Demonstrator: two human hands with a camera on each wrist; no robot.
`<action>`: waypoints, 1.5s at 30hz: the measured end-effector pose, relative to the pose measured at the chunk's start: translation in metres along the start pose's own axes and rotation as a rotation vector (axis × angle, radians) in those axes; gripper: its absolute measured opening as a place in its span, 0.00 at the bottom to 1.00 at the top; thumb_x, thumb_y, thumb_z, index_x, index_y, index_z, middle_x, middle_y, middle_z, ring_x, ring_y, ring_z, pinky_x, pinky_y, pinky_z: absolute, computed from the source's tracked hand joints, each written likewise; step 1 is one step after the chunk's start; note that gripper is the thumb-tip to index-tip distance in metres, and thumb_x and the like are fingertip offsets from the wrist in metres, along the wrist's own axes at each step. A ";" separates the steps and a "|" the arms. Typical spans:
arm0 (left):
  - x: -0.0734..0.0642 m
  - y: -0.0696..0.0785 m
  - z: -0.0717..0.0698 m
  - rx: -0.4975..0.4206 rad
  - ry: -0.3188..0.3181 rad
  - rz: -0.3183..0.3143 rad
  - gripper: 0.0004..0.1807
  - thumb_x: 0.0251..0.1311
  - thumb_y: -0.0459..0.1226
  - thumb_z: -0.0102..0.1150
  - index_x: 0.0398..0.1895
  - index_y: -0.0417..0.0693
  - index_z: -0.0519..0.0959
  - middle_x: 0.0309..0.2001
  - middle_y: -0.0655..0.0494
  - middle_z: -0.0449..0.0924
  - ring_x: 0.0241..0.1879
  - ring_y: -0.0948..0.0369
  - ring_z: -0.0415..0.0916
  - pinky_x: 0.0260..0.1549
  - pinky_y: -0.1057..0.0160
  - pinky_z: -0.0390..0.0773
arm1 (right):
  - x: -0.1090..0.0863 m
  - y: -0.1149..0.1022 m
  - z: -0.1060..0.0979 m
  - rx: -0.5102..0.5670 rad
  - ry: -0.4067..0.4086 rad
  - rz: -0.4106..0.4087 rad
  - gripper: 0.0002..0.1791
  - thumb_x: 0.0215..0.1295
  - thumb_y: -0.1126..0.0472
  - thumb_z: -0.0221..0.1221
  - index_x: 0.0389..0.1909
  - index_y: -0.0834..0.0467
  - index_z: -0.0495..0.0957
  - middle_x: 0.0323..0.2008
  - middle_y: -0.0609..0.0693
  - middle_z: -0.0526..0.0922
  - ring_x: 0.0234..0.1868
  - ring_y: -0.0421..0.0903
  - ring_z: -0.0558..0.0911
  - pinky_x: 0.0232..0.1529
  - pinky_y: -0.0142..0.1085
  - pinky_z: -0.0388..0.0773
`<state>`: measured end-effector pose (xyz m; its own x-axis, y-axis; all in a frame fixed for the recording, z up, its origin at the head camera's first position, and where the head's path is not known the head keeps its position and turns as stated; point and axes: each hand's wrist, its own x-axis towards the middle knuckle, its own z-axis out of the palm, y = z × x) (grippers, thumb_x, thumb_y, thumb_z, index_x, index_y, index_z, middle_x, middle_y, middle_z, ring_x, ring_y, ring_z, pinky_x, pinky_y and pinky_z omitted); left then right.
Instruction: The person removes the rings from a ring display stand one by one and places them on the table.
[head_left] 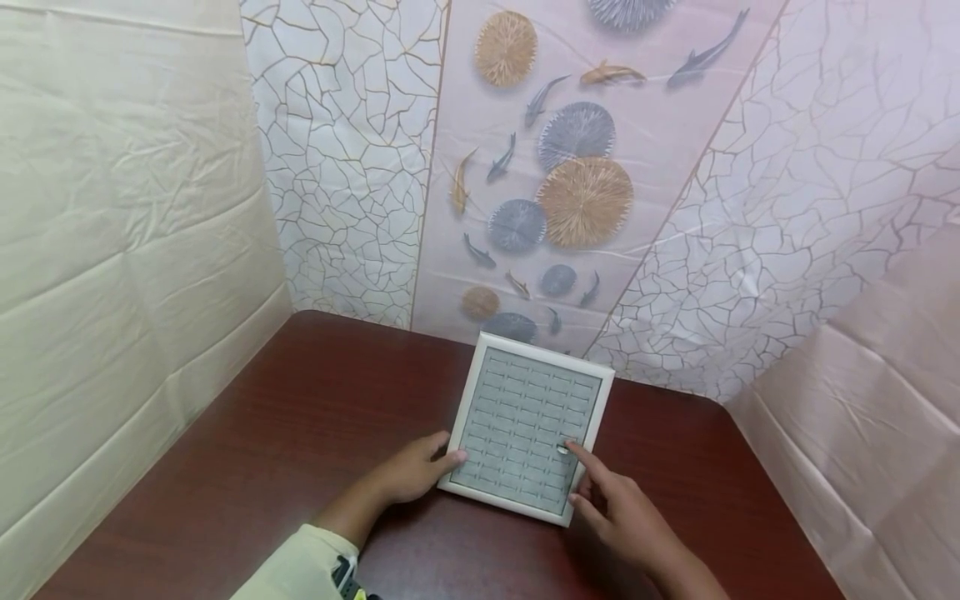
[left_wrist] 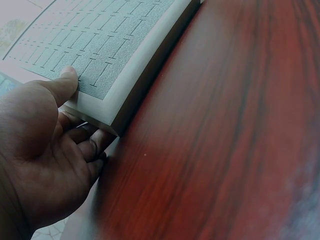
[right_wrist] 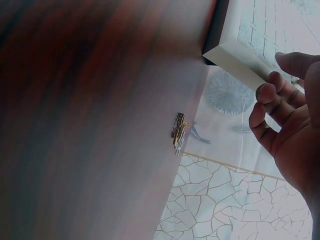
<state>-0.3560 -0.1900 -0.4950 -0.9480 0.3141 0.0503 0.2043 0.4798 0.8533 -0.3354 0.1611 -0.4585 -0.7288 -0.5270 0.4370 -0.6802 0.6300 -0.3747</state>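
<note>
A ring display tray (head_left: pixel 525 417) with a white frame and rows of slits in a grey padded insert is tilted up over the table. My left hand (head_left: pixel 416 471) grips its lower left side, thumb on the front of the frame and fingers curled beneath, as the left wrist view shows. One small shiny ring (head_left: pixel 562 449) sits at a slit near the right side. My right hand (head_left: pixel 626 517) has its index fingertip right at that ring. The right thumb and the other, bent fingers (right_wrist: pixel 265 95) are close to the tray's right edge.
The tray stands over a dark red wooden table (head_left: pixel 337 383). Small gold and silver pieces (right_wrist: pixel 179 134) lie near the table's far edge, mostly hidden behind the tray in the head view. Patterned cloth (head_left: pixel 352 167) hangs behind, with plain cloth (head_left: pixel 135 250) at the left.
</note>
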 end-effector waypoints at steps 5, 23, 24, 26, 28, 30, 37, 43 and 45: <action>0.001 0.000 0.001 -0.001 -0.002 0.006 0.22 0.83 0.54 0.55 0.63 0.48 0.79 0.52 0.52 0.88 0.54 0.56 0.82 0.62 0.43 0.78 | 0.000 -0.002 0.001 -0.005 -0.022 0.048 0.45 0.67 0.71 0.72 0.82 0.50 0.68 0.27 0.31 0.72 0.25 0.26 0.67 0.28 0.28 0.70; 0.000 0.000 0.000 0.009 0.002 0.011 0.23 0.83 0.55 0.54 0.63 0.47 0.78 0.53 0.52 0.88 0.54 0.57 0.81 0.62 0.44 0.78 | 0.012 -0.009 0.008 -0.037 0.013 0.102 0.25 0.71 0.69 0.70 0.64 0.52 0.74 0.21 0.33 0.68 0.21 0.26 0.63 0.24 0.28 0.68; 0.000 0.000 0.000 0.008 0.003 0.012 0.23 0.83 0.54 0.54 0.63 0.47 0.78 0.53 0.52 0.88 0.54 0.57 0.81 0.62 0.44 0.78 | 0.014 -0.010 0.009 -0.053 0.015 0.125 0.22 0.73 0.68 0.69 0.62 0.51 0.75 0.20 0.33 0.68 0.20 0.26 0.63 0.23 0.29 0.67; 0.000 0.000 -0.001 0.000 0.007 0.012 0.23 0.83 0.54 0.55 0.63 0.47 0.78 0.53 0.51 0.88 0.55 0.55 0.81 0.62 0.42 0.77 | 0.018 -0.012 0.010 -0.093 0.027 0.170 0.15 0.77 0.64 0.66 0.58 0.48 0.76 0.18 0.35 0.70 0.19 0.27 0.63 0.22 0.29 0.66; 0.000 -0.001 0.000 0.002 0.007 0.007 0.22 0.83 0.54 0.55 0.63 0.47 0.78 0.53 0.51 0.88 0.55 0.55 0.81 0.63 0.41 0.77 | 0.020 -0.014 0.011 -0.134 0.045 0.209 0.10 0.79 0.62 0.65 0.53 0.46 0.77 0.18 0.37 0.75 0.18 0.29 0.66 0.23 0.30 0.67; 0.000 -0.002 0.001 0.002 0.003 0.004 0.22 0.83 0.54 0.55 0.63 0.48 0.78 0.53 0.52 0.88 0.55 0.55 0.82 0.63 0.41 0.77 | 0.022 -0.016 0.012 -0.165 0.066 0.228 0.07 0.81 0.61 0.63 0.50 0.45 0.78 0.18 0.41 0.78 0.19 0.31 0.68 0.23 0.31 0.67; 0.001 -0.002 0.002 -0.013 -0.001 -0.004 0.23 0.83 0.54 0.55 0.64 0.48 0.78 0.54 0.52 0.88 0.57 0.55 0.81 0.64 0.41 0.77 | 0.021 -0.015 0.013 -0.209 0.123 0.184 0.06 0.80 0.60 0.64 0.43 0.46 0.78 0.25 0.47 0.87 0.24 0.34 0.76 0.27 0.35 0.73; 0.000 0.000 0.001 -0.010 0.000 -0.003 0.23 0.83 0.54 0.55 0.64 0.47 0.78 0.54 0.51 0.88 0.57 0.54 0.81 0.64 0.40 0.77 | 0.017 -0.009 0.014 -0.212 0.182 0.060 0.12 0.72 0.69 0.68 0.40 0.48 0.78 0.30 0.47 0.89 0.27 0.32 0.79 0.29 0.34 0.79; 0.000 0.001 0.001 -0.008 -0.001 -0.008 0.23 0.83 0.54 0.55 0.65 0.47 0.78 0.55 0.50 0.88 0.58 0.53 0.82 0.65 0.39 0.76 | 0.015 -0.007 0.014 -0.222 0.204 0.011 0.15 0.68 0.72 0.69 0.39 0.48 0.78 0.31 0.45 0.89 0.29 0.30 0.79 0.29 0.33 0.79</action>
<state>-0.3552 -0.1890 -0.4951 -0.9494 0.3111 0.0435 0.1952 0.4758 0.8576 -0.3429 0.1407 -0.4605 -0.6900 -0.4085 0.5976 -0.6226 0.7560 -0.2021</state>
